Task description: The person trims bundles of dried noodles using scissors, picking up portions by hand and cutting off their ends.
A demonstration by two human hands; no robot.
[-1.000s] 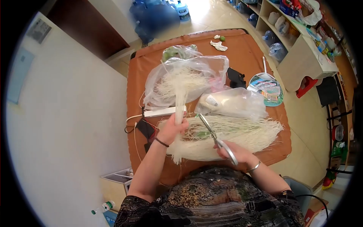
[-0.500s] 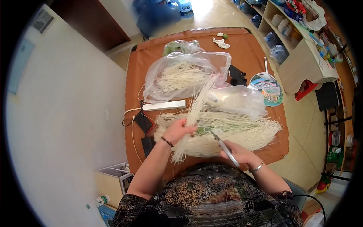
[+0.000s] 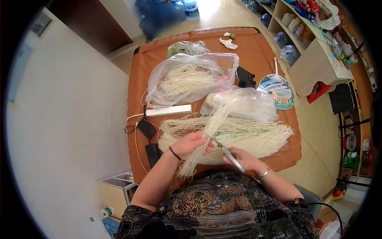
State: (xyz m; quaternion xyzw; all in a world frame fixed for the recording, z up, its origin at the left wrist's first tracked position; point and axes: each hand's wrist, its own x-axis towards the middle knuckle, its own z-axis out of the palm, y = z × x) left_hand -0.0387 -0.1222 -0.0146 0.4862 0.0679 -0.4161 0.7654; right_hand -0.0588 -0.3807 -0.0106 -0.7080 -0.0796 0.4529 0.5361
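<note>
Mid-frame, the left hand clasped a pale stringy bundle, seemingly steadying it, while the right hand gripped silver metal scissors.

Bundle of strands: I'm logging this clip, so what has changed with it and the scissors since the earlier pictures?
The bundle's far end has swung right, from over the open bag to the packed bag. The scissors have moved left, their tips now at the bundle. Nothing was let go: the left hand keeps the bundle, the right hand the scissors. The fan and power strip stayed put.
</note>
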